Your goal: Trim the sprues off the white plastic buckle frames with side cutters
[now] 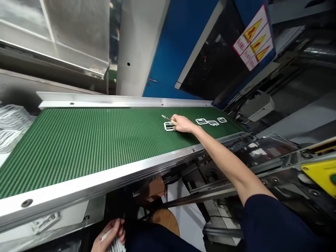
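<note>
White frames (12,120) lie heaped by the green belt's (78,140) far left corner. Below its near edge, the left hand (110,232) is curled around white pieces (115,245). Past a round wooden stool (165,220), the right hand (182,123) pinches a slim tool (166,117) over one frame (168,126) mid-belt; I can't tell if it grips that too. Three more frames (201,121) lie towards the right end, beside a blue machine (181,45) with a warning sign (254,39).

There's a blue machine (181,45) and possibly a stool (166,222).
</note>
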Motion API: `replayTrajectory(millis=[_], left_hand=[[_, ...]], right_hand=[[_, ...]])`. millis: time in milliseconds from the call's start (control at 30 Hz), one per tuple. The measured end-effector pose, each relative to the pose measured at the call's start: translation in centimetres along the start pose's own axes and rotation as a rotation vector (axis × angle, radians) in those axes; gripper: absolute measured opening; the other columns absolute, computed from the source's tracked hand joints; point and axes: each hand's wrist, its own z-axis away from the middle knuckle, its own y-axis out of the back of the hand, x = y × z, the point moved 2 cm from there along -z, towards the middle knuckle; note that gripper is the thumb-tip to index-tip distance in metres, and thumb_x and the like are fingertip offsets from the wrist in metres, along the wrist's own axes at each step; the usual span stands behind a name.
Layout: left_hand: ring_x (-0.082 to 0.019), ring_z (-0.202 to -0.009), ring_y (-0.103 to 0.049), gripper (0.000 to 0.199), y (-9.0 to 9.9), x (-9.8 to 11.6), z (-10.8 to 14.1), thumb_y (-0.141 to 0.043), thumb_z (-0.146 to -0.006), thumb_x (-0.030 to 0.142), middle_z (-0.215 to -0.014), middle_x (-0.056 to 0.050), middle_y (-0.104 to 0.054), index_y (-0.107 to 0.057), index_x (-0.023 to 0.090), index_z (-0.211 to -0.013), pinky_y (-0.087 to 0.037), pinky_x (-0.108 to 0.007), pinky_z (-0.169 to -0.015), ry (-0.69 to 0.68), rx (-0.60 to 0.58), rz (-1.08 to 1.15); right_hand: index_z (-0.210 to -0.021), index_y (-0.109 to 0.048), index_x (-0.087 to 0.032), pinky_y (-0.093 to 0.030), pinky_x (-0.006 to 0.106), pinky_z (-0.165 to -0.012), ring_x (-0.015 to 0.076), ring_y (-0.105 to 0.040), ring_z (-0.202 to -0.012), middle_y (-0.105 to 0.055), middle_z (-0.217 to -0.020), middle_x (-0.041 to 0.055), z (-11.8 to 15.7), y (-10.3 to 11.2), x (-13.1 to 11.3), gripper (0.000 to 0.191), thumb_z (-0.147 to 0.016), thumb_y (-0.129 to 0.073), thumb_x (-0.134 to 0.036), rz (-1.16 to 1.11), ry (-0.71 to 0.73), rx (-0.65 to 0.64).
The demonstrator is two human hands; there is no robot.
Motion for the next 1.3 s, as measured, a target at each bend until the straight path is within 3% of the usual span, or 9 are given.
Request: replayTrajectory(millis=[133, 233, 400, 500, 600, 733, 933, 1133, 1300], left_hand=[[-0.012, -0.054, -0.054, 0.031, -0.2, 2.3, 2.0, -0.081, -0.059, 0.038, -0.062, -0.002, -0.059, -0.064, 0.015, -0.069, -0.045, -0.018, -0.049, -0.008, 0.049, 0.006], [-0.011, -0.056, -0.052, 0.027, -1.2, 4.8, 3.7, -0.074, -0.070, 0.039, -0.066, -0.001, -0.058, -0.065, 0.015, -0.081, -0.043, -0.016, -0.049, -0.116, -0.058, -0.092], [-0.014, -0.067, -0.057, 0.029, -3.0, 8.1, 6.0, -0.065, -0.079, 0.040, -0.078, -0.007, -0.064, -0.066, 0.016, -0.095, -0.047, -0.021, -0.060, -0.295, -0.273, -0.307], [-0.015, -0.067, -0.058, 0.033, -3.0, 8.1, 6.1, -0.069, -0.076, 0.038, -0.075, -0.005, -0.064, -0.065, 0.018, -0.101, -0.047, -0.022, -0.061, -0.284, -0.271, -0.403], [-0.013, -0.058, -0.055, 0.025, -2.3, 7.1, 5.6, -0.073, -0.072, 0.035, -0.065, -0.003, -0.062, -0.067, 0.016, -0.087, -0.044, -0.019, -0.053, -0.213, -0.162, -0.471], [-0.012, -0.050, -0.053, 0.026, -1.3, 5.6, 4.9, -0.073, -0.071, 0.037, -0.058, -0.001, -0.059, -0.066, 0.014, -0.079, -0.040, -0.019, -0.045, -0.129, -0.066, -0.448], [-0.012, -0.053, -0.054, 0.028, -0.7, 4.9, 4.4, -0.074, -0.070, 0.036, -0.062, -0.001, -0.060, -0.066, 0.014, -0.085, -0.044, -0.019, -0.048, -0.079, -0.047, -0.433], [-0.016, -0.054, -0.057, 0.032, -0.5, 6.1, 3.3, -0.078, -0.064, 0.037, -0.064, -0.005, -0.062, -0.067, 0.013, -0.081, -0.046, -0.022, -0.047, 0.007, -0.056, -0.480], [-0.013, -0.044, -0.051, 0.028, -0.1, 6.8, 3.1, -0.075, -0.066, 0.041, -0.056, -0.004, -0.059, -0.067, 0.015, -0.072, -0.039, -0.021, -0.039, 0.071, -0.199, -0.584]], right_hand=[[-0.088, -0.053, -0.015, -0.034, 0.025, -0.058, 0.0136, -0.048, -0.065, -0.055, -0.075, 0.0022, 2.2, 1.9, -0.7, 0.023, -0.070, -0.064, -0.022, -0.135, -0.001, 0.119], [-0.085, -0.052, -0.017, -0.038, 0.025, -0.057, 0.0128, -0.050, -0.064, -0.052, -0.073, -0.0007, 7.1, 2.2, -4.0, 0.024, -0.069, -0.067, -0.027, -0.645, 0.084, 0.138], [-0.088, -0.055, -0.017, -0.041, 0.024, -0.057, 0.0114, -0.049, -0.063, -0.053, -0.074, -0.0010, 17.3, -4.7, -12.2, 0.029, -0.067, -0.072, -0.026, -1.074, 0.017, -0.445], [-0.087, -0.054, -0.016, -0.040, 0.022, -0.056, 0.0093, -0.046, -0.063, -0.051, -0.073, -0.0027, 20.5, -10.2, -14.7, 0.029, -0.066, -0.073, -0.024, -1.157, -0.084, -0.620], [-0.086, -0.053, -0.016, -0.041, 0.022, -0.058, 0.0094, -0.049, -0.064, -0.052, -0.073, -0.0032, 21.6, -14.5, -15.1, 0.035, -0.063, -0.076, -0.029, -1.322, -0.187, -0.714], [-0.081, -0.052, -0.016, -0.041, 0.022, -0.055, 0.0093, -0.051, -0.060, -0.054, -0.068, -0.0025, 22.2, -17.0, -14.5, 0.033, -0.069, -0.071, -0.040, -1.505, -0.286, -0.733], [-0.083, -0.051, -0.016, -0.042, 0.022, -0.056, 0.0087, -0.052, -0.060, -0.052, -0.071, -0.0031, 22.8, -18.6, -14.1, 0.040, -0.059, -0.079, -0.032, -1.590, -0.376, -0.631], [-0.083, -0.050, -0.016, -0.043, 0.023, -0.064, 0.0091, -0.052, -0.067, -0.052, -0.076, -0.0025, 23.1, -19.0, -14.1, 0.033, -0.065, -0.075, -0.030, -1.513, -0.240, -0.599], [-0.080, -0.049, -0.017, -0.040, 0.022, -0.062, 0.0086, -0.047, -0.066, -0.050, -0.075, -0.0024, 23.5, -18.8, -14.2, 0.025, -0.070, -0.069, -0.028, -1.404, -0.158, -0.575]])
